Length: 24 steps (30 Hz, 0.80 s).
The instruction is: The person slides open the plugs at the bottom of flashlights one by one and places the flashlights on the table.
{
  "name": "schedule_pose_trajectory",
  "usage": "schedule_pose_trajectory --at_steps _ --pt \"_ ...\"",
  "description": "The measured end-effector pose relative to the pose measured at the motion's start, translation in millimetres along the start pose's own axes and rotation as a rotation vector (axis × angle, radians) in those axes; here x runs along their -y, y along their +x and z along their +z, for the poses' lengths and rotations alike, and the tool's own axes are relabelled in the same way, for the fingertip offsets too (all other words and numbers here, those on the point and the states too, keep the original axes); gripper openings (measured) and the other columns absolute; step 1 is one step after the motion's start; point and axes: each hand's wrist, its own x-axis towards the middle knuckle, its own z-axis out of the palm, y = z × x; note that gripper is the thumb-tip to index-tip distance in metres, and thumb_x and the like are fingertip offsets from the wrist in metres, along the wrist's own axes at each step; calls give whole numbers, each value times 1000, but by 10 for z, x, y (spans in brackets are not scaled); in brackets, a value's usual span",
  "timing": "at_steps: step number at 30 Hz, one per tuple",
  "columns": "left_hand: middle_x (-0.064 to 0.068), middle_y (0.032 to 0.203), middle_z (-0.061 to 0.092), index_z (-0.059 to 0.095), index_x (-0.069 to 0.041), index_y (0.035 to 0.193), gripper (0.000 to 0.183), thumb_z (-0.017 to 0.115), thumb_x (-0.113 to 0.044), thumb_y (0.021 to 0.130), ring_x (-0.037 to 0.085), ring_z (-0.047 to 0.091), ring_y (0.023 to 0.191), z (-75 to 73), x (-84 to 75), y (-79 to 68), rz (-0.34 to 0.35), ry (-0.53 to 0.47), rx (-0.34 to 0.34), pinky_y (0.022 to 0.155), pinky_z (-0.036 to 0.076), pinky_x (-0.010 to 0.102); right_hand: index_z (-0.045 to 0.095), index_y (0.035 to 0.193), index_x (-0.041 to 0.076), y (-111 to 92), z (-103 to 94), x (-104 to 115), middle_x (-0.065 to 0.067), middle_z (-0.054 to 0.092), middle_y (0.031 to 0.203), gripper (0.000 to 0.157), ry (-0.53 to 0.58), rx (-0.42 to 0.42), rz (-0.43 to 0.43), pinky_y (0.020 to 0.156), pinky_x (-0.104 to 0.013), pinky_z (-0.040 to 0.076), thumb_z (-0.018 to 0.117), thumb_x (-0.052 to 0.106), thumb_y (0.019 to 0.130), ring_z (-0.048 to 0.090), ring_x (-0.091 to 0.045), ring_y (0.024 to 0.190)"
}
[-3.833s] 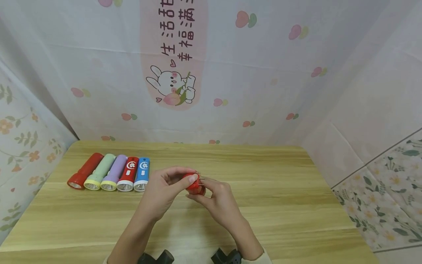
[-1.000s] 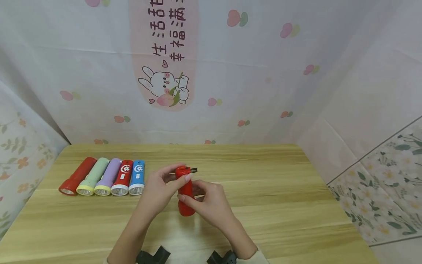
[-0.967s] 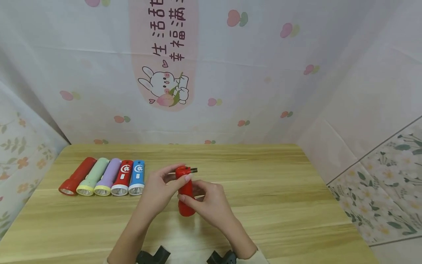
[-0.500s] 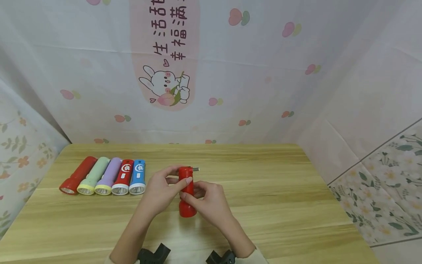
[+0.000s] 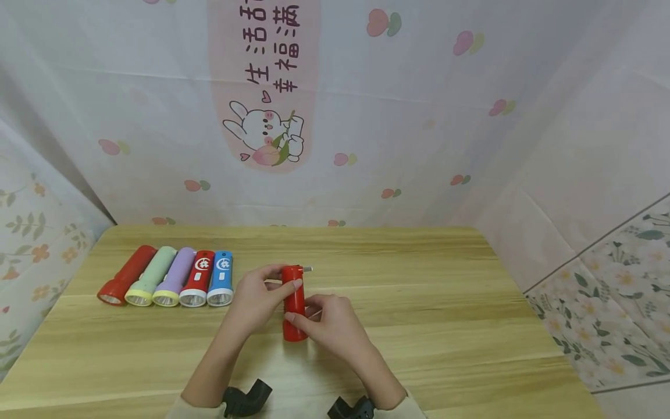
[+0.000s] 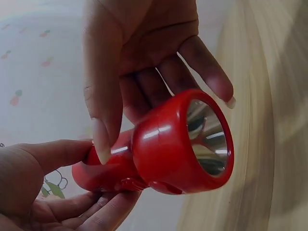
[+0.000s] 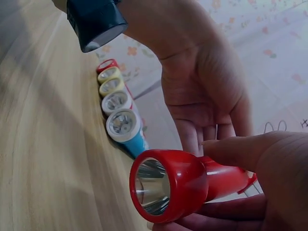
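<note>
A red flashlight (image 5: 294,304) is held between both hands in the middle of the head view, its lamp end toward the person. My left hand (image 5: 262,298) pinches the body near the tail, where metal plug prongs (image 5: 307,269) stick out to the right. Nearer the lamp end, my right hand (image 5: 335,326) grips the body with its thumb on top. The left wrist view shows the wide lamp head (image 6: 168,144) with its shiny reflector. In the right wrist view, the reflector (image 7: 153,186) faces the camera and the prongs partly show behind the right hand.
Several flashlights lie side by side at the table's back left: a red one (image 5: 127,276), a green one (image 5: 152,276), a purple one (image 5: 175,277), a red-and-white one (image 5: 200,278) and a blue one (image 5: 221,278). Behind the wooden table (image 5: 419,291) hangs a printed cloth (image 5: 408,116).
The flashlight has turned from end-on to lengthwise with its lamp end toward the person. Over the last second it has rolled slightly, so the prongs now show edge-on. Both hands keep their grip.
</note>
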Motion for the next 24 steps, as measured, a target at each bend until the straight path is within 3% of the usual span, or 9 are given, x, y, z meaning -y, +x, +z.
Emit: schedule_pose_trajectory --at_steps 11,20,24 --pt "19 127 65 55 -3 138 54 74 -25 92 32 71 106 71 71 75 -43 -69 21 85 62 41 76 85 9 23 87 -49 6 68 63 31 -90 -29 3 46 -21 40 72 39 91 54 -4 51" --pt "19 120 68 60 0 133 51 75 -25 91 28 71 95 135 119 96 -32 0 19 79 63 38 69 67 13 25 139 -75 10 53 47 34 -113 -40 26 42 -20 30 73 37 90 41 -4 43" --pt "17 120 68 61 -1 134 51 75 -25 91 29 69 99 150 147 101 -34 25 30 78 63 38 67 63 14 38 167 -105 11 49 44 36 -134 -34 29 41 -19 28 72 37 90 39 -3 42"
